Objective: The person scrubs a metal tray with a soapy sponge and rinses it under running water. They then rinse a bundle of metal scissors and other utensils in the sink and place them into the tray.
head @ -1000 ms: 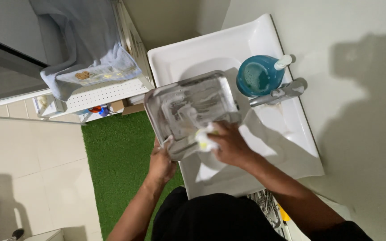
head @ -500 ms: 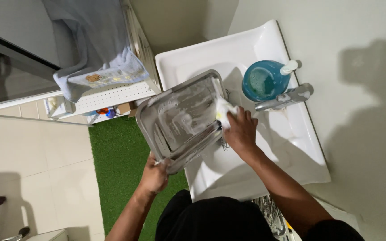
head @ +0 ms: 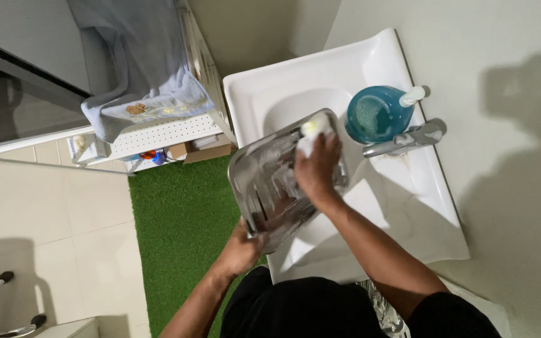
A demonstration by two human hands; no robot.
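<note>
So here the left hand [head: 240, 249] has its fingers curled tight around the near corner of a clear plastic tray [head: 277, 181], holding it tilted up over the front-left part of a white sink [head: 408, 194]. The right hand [head: 315, 168] sits inside the tray, fingers bent down and pressed on a soapy sponge [head: 311, 130], yellow and white, which pokes out just past the fingertips at the tray's far rim. The tray is streaky with suds all under that palm. Just beyond the right fingers, a bit to the right, there's a round blue soap bottle [head: 376, 114] with a white pump, and right next to it a chrome faucet [head: 402, 141] pointing back toward the hand. Off to the far side of the left fingers, well apart, a white perforated shelf [head: 158, 134] has a light blue towel [head: 139, 69] draped over it. Below the tray and left hand is a green grass-like mat [head: 176, 219], with pale floor tiles [head: 45, 213] further left. Can't tell what the small stuff under the shelf is, too tiny.
</note>
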